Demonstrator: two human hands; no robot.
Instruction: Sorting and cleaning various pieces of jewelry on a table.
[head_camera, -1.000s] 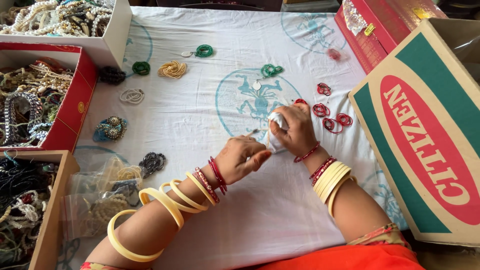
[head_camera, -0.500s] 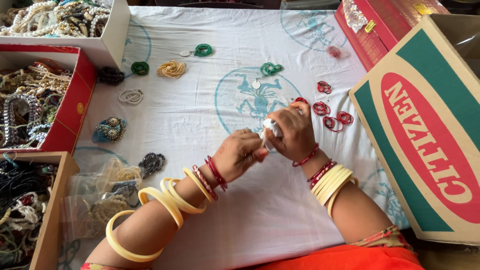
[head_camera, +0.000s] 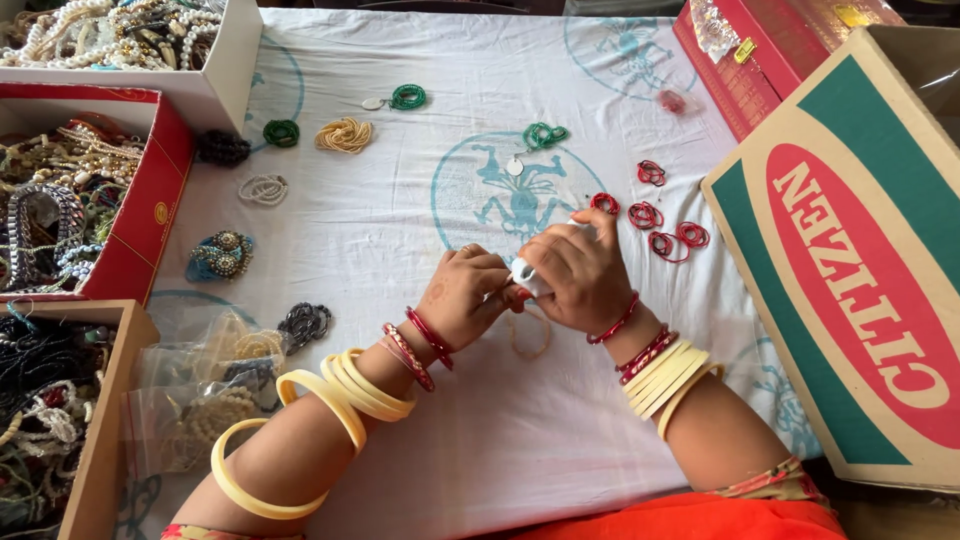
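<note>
My left hand (head_camera: 465, 292) and my right hand (head_camera: 578, 270) meet over the middle of a white cloth (head_camera: 420, 430) with blue printed figures. Between them they pinch a small white object (head_camera: 527, 277), mostly hidden by the fingers; what it is cannot be told. A thin pale beaded loop (head_camera: 530, 335) lies on the cloth just below my hands. Both wrists carry red and cream bangles. Several small red bead coils (head_camera: 660, 225) lie just beyond my right hand.
Green, cream, dark and white bead bundles (head_camera: 345, 135) dot the far cloth. Open boxes of jewellery (head_camera: 60, 200) line the left edge, with plastic bags of beads (head_camera: 200, 390) beside them. A large cardboard box (head_camera: 860, 260) and a red box (head_camera: 760, 60) stand on the right.
Both hands have drawn slightly nearer to me and lower over the cloth, still closed together on the small white object.
</note>
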